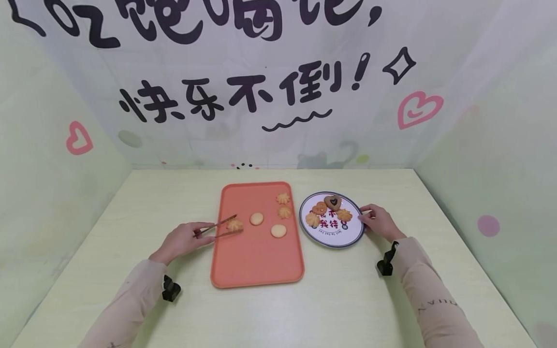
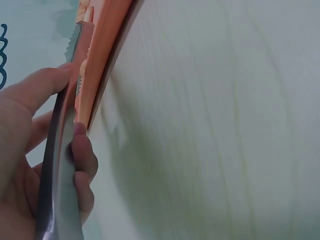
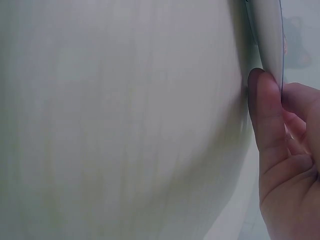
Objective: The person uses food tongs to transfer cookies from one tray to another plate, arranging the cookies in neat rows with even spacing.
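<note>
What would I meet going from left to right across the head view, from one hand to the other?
Left hand → tongs → left round cookie → plate → right hand.

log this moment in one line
left hand: holds tongs around cookie | right hand: grips plate | plate: four cookies | tray: five cookies

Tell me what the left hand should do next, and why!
Probably squeeze the tongs gently: the left hand holds them open, with one tip on each side of a ridged cookie on the orange tray, so closing them should pinch it.
</note>
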A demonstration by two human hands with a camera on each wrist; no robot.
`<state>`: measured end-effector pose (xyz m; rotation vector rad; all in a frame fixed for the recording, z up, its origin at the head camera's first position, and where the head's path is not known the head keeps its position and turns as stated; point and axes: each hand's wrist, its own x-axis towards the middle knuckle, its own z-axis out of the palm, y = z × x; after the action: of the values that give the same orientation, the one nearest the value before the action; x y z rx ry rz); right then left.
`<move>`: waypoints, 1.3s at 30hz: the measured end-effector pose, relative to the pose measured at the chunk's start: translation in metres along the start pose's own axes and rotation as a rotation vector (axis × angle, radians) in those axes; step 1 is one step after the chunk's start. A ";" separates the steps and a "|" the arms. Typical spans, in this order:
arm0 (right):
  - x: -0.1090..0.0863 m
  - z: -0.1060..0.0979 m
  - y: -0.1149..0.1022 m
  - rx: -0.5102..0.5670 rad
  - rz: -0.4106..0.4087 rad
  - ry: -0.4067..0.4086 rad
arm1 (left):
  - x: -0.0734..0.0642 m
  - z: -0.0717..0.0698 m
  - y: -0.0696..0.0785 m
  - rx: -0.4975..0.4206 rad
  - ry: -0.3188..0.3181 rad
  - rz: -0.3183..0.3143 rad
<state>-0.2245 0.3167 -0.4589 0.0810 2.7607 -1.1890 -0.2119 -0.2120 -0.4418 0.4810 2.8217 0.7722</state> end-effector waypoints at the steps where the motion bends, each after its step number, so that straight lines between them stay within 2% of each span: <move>1: 0.000 0.000 -0.001 0.000 0.001 0.002 | 0.000 -0.001 0.000 0.002 -0.006 -0.006; 10: -0.001 -0.001 -0.003 0.004 -0.006 -0.006 | -0.001 -0.008 0.003 0.035 -0.044 -0.036; 16: 0.000 0.000 -0.002 0.003 0.006 -0.003 | 0.000 -0.011 0.003 0.059 -0.055 -0.034; 24: -0.001 -0.001 -0.003 -0.002 0.018 -0.008 | 0.000 -0.009 0.003 0.032 -0.025 0.002; 39: -0.002 -0.001 -0.003 -0.005 0.009 -0.007 | -0.003 -0.002 0.003 0.002 0.009 0.015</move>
<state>-0.2233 0.3150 -0.4558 0.0880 2.7547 -1.1778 -0.2090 -0.2116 -0.4381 0.5007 2.8311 0.7762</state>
